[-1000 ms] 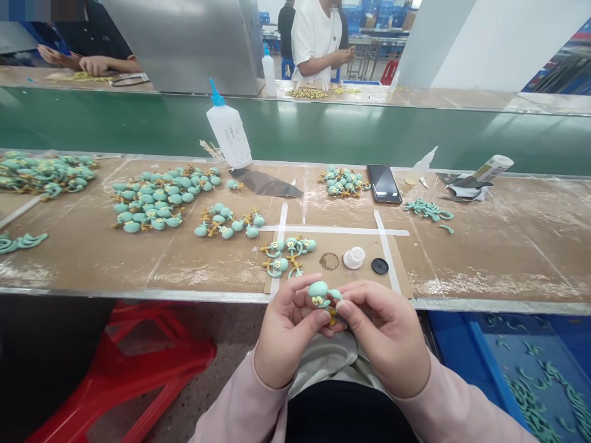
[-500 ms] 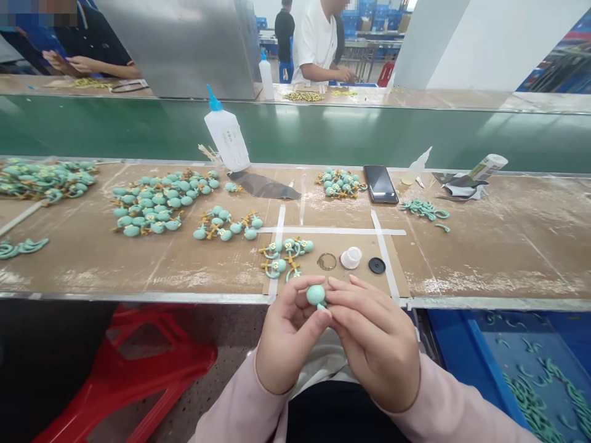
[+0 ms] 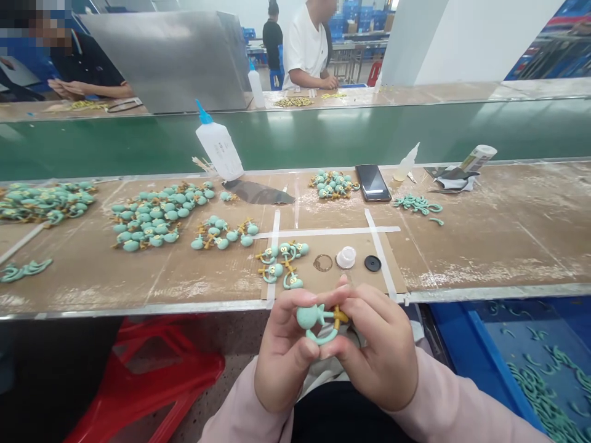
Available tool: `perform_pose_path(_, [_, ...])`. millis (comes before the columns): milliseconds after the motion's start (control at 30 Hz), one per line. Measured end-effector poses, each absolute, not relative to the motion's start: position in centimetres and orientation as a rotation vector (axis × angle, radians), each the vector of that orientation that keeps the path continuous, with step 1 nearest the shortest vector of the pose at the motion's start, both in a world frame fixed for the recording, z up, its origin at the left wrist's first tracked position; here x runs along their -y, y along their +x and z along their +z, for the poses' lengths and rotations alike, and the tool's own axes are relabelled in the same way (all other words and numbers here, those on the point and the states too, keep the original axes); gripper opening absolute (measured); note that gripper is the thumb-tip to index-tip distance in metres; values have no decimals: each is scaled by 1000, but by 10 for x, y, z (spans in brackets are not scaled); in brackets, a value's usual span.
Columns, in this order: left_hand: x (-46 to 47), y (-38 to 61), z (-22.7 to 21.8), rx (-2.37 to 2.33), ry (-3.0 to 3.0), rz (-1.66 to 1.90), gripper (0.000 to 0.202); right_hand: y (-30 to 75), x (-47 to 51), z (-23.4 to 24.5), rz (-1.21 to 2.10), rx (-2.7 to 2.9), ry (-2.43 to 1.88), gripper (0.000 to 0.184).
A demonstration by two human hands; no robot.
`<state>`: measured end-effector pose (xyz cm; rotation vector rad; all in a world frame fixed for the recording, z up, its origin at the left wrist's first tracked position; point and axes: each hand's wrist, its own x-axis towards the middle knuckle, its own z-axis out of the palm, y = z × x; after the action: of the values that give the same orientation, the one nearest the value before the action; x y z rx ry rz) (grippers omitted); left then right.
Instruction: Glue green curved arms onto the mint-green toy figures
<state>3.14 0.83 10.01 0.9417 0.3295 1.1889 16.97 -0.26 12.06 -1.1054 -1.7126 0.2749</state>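
Observation:
Both my left hand (image 3: 282, 352) and my right hand (image 3: 381, 352) grip a teal rubber squid-like toy figure (image 3: 310, 317) just off the near bench edge. Its round head points left, and a curved teal arm (image 3: 322, 336) runs beneath it. A yellow piece (image 3: 340, 317) sticks out between my right fingers. Beyond my fingertips, several similar figures (image 3: 279, 263) lie on a cardboard sheet (image 3: 341, 280). A metal ring (image 3: 322, 263), a white plastic cap (image 3: 346, 257) and a black disc (image 3: 372, 263) rest there too.
Heaps of teal figures (image 3: 154, 215) cover the bench's left side. A glue bottle (image 3: 218, 147) and a phone (image 3: 373, 183) stand near the green divider (image 3: 295, 138). A blue bin (image 3: 521, 363) of teal arms sits lower right, a red stool (image 3: 152, 375) lower left. Co-workers sit beyond.
The figure has turned in my hands, and its yellow piece and curved arm now show beside the head. My hands are a little higher, and the whole view has tilted.

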Motion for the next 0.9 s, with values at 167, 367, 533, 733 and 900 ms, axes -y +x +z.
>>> perform_pose_path(167, [-9,34,101,-318,919,1160,26,170,7,121,226,1684,-1115,39])
perform_pose_path(367, [-8,40,107,-321,913,1188,25,171,9,121,214,1655,-1125,37])
perform_pose_path(533, [-8,41,107,-340,914,1191,25,171,8,120,238,1645,-1116,31])
perform_pose_path(733, [-8,38,101,-351,921,1183,24,171,9,116,280,1618,-1132,31])
perform_pose_path(900, [-9,38,100,-366,942,1187,25,170,9,117,325,1597,-1143,33])
